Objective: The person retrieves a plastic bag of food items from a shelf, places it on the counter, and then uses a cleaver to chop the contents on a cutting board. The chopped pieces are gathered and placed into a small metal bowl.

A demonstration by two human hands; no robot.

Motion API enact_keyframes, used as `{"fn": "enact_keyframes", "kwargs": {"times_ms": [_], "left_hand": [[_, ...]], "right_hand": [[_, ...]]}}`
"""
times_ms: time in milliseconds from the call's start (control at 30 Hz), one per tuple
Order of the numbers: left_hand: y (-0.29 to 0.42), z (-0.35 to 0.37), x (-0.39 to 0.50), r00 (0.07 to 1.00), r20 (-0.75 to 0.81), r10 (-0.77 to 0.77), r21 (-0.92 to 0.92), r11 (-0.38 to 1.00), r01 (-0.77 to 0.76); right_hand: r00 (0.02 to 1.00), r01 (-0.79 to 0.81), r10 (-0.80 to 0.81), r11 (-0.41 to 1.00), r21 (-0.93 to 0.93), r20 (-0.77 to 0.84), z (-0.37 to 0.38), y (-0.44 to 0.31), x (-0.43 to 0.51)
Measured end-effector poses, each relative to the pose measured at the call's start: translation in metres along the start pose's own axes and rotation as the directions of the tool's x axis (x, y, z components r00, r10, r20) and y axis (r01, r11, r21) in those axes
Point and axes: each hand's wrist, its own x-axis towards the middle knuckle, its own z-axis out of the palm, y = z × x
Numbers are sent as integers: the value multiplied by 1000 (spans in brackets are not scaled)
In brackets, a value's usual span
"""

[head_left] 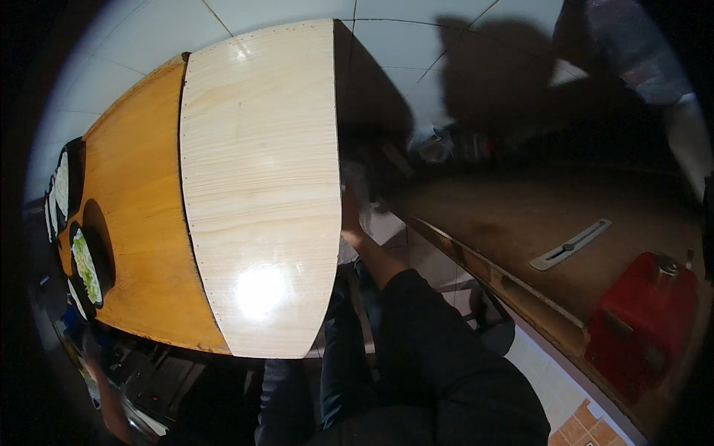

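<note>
My right hand (350, 214) is at the right edge of a pale wooden board (262, 167), in shadow and partly hidden by it; clear plastic film seems to lie beside the hand, and the grip cannot be made out. My left hand (91, 362) reaches out at the far lower left, blurred and dim, near dark equipment and something blue. What it touches cannot be told. Beyond the board is an orange-yellow wooden tabletop (139, 212). On its far left stand a dark dish of chopped pale-green food (86, 267) and dark dishes with white food (61, 187).
To the right stands a brown table (502, 206) with an open compartment under its edge. It holds a slotted metal bar (570, 245) and a red container (641, 323) with a metal cap. A tiled wall (290, 8) rises behind. A dark stool (496, 329) is below.
</note>
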Motion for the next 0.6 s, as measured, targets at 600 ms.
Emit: {"fn": "enact_keyframes", "kwargs": {"times_ms": [600], "left_hand": [[36,76,10,992,118,46,-81,996,-37]], "right_hand": [[794,312,113,768,-560,598,-35,-65,58]]}}
